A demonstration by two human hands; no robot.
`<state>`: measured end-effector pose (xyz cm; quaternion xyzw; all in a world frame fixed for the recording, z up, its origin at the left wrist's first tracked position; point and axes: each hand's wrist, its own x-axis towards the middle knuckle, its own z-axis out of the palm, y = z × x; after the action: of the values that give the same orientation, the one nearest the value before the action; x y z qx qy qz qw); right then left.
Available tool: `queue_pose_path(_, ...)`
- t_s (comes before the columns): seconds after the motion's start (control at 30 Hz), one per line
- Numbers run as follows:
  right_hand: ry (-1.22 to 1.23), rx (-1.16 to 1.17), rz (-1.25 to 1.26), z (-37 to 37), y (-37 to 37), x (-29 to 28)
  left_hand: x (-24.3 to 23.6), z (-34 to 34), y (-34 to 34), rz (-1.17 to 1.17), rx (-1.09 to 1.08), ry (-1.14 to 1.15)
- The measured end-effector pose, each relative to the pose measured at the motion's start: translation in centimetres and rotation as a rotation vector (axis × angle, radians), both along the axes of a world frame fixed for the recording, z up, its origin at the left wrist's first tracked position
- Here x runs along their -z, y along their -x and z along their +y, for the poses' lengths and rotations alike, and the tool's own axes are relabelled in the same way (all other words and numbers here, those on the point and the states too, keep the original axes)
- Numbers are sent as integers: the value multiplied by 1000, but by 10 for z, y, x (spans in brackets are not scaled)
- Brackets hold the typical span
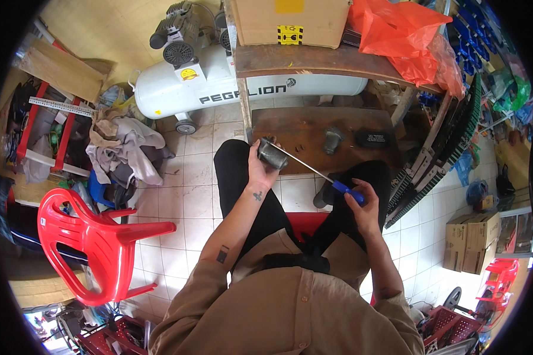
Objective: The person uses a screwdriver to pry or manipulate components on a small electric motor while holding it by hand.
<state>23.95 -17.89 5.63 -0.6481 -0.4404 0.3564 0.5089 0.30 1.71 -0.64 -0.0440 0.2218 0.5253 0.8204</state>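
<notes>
My left hand (260, 172) is closed round a dark grey, worn cylindrical metal part (273, 156), held up between my knees and the low wooden board. In my right hand (367, 206) is a screwdriver (347, 190) with a blue handle and a long thin shaft. Its shaft slants up and left to the metal part, and the tip meets or overlaps the part's upper end; whether it touches cannot be told. Beyond my hands, the brown wooden board (290, 123) bears a second greyish part (333, 140), a black box-like thing (371, 138) and a few tiny dark pieces (300, 147).
Behind stands a white air compressor (183, 93) on wheels. A wooden shelf (314, 60) above the board carries a cardboard box (290, 21) and an orange plastic bag (400, 38). A red plastic chair (109, 236) and crumpled cloths (124, 145) lie left; cardboard cartons (471, 239) stand right.
</notes>
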Motion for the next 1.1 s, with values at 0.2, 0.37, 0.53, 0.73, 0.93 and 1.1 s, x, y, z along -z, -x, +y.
queue_pose_path(0.2,147,0,288,2,12,-24,3,0,0,29,1,22)
queue_pose_path(0.37,287,-118,247,-1,-10,-14,3,1,1,-31,14,-31)
queue_pose_path(0.53,-209,-51,-149,3,-6,14,-3,-1,-1,20,0,-1)
queue_pose_path(0.73,235,-39,422,-3,9,-23,0,0,-1,-14,7,3)
queue_pose_path(0.93,-3,-119,-177,-4,-1,8,-6,-1,0,-22,10,-36)
queue_pose_path(1.1,-82,-81,-4,2,1,1,-6,-2,-1,59,26,-3)
